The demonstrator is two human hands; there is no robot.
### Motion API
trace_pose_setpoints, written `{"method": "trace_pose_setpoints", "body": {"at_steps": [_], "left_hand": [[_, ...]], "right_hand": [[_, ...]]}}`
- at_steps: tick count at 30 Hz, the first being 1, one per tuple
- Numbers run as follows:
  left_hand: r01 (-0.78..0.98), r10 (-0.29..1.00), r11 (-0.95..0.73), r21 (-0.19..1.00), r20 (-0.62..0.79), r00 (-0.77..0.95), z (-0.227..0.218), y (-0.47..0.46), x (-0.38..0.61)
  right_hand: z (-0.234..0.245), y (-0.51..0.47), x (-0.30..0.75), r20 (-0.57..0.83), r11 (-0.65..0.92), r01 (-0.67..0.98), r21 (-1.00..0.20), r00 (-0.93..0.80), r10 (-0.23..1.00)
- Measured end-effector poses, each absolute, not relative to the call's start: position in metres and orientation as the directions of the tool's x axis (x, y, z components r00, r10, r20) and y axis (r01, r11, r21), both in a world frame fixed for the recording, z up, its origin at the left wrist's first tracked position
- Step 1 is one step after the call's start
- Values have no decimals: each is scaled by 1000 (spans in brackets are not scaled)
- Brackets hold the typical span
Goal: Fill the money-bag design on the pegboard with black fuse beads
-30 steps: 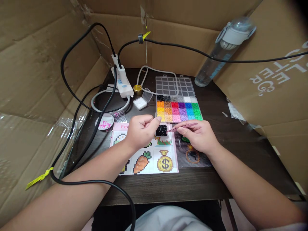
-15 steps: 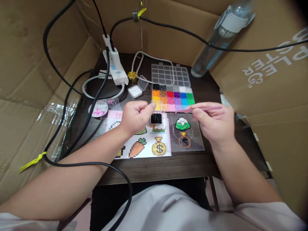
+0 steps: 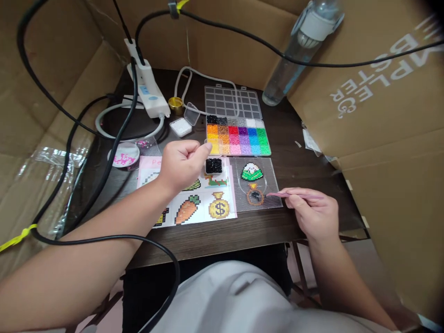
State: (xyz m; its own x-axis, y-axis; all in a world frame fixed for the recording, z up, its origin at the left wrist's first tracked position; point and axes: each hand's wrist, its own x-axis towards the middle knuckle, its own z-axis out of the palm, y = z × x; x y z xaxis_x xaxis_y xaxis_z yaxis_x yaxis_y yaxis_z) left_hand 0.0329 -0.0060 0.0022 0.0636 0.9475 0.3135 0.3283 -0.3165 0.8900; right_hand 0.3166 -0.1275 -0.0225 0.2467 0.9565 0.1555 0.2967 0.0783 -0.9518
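My right hand pinches pink tweezers whose tip rests at the right edge of a clear pegboard, beside a round brown-and-black bead figure. A green-and-white bead figure sits higher on the same board. My left hand is a loose fist over the pattern sheet, right next to a small clear cup of black beads. Nothing shows inside the left fist. Behind them lies the open bead box with many colours.
A power strip with black cables and a white cord fills the back left. A water bottle leans at the back right. Cardboard walls enclose the dark table. A small white bead tub and gold lid stand near the box.
My right hand with the tweezers went from the black bead cup, up, then down to the pegboard's right edge. The view tilted down; my left hand stayed beside the cup.
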Motion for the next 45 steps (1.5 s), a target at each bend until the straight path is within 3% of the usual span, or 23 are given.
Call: {"method": "trace_pose_setpoints", "body": {"at_steps": [8, 19, 45], "left_hand": [[343, 947, -317, 884, 317, 59, 0, -3, 32], [384, 947, -316, 867, 314, 69, 1, -3, 33], [406, 943, -324, 854, 325, 70, 2, -4, 34]], "right_hand": [[-32, -124, 321, 148, 86, 323, -943, 173, 974], [-29, -120, 317, 251, 235, 312, -921, 11, 968], [-30, -121, 317, 230, 223, 325, -919, -17, 973]]}}
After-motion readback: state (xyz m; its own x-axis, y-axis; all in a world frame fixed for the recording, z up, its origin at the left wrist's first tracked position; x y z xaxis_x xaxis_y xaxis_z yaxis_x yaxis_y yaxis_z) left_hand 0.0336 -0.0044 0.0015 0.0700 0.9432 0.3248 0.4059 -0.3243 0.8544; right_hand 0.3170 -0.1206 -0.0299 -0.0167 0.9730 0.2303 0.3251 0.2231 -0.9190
